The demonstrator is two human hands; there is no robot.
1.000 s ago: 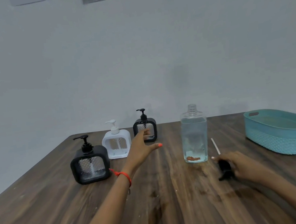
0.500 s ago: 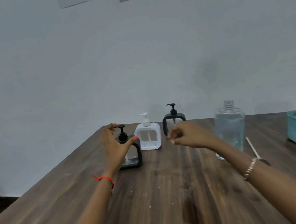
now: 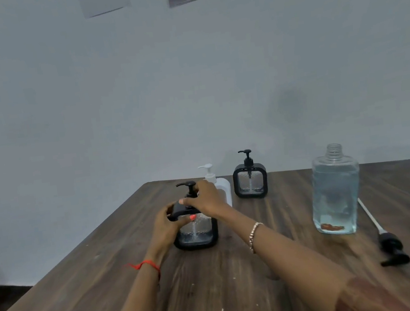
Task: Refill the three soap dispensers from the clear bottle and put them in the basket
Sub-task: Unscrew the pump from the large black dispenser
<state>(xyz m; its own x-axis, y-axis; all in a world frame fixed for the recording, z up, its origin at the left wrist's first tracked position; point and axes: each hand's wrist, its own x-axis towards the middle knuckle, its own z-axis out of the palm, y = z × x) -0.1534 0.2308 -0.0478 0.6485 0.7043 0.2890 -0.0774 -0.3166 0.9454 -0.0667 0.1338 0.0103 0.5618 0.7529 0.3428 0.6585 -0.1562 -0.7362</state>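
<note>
Holding pale liquid, the uncapped clear bottle (image 3: 335,190) stands near the gripped dispenser (image 3: 198,233).

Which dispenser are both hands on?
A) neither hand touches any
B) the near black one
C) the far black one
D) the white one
B: the left hand grips the body of the near black dispenser and the right hand closes round its pump neck, while the far black dispenser stands apart behind.
</note>
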